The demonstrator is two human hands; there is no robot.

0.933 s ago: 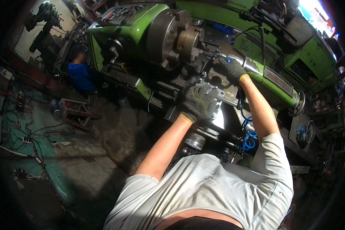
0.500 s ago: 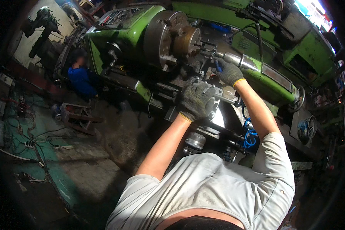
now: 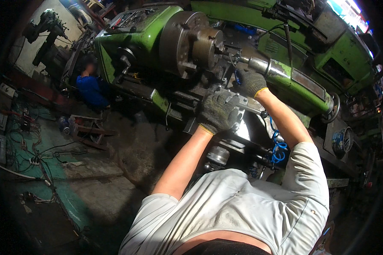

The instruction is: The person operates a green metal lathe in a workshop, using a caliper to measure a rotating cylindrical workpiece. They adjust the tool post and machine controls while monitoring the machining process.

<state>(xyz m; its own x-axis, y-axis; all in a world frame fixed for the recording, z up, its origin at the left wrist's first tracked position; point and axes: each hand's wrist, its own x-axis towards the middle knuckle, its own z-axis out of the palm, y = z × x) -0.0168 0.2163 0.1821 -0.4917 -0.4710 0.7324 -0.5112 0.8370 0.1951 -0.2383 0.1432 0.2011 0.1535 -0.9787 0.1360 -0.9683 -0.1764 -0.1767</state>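
A large lathe chuck grips a brownish round workpiece, with the tailstock quill facing it from the right. My left hand, in a dark knit glove, lies over the metal tool post, its fingers stretched across the top. My right hand, gloved too, is closed round a small blue-handled air blow gun, mostly hidden by the fingers. The gun's thin nozzle points up toward the gap between workpiece and quill. A lever with a black knob sticks out below my right wrist.
A blue coiled hose hangs below my right forearm. The green tailstock carries a handwheel at right. A person in blue is low at the left, beyond a small rusty stand. Cables lie on the floor.
My right hand has shifted left and slightly down with the blow gun, closer to the tool post. My left hand stays in place.
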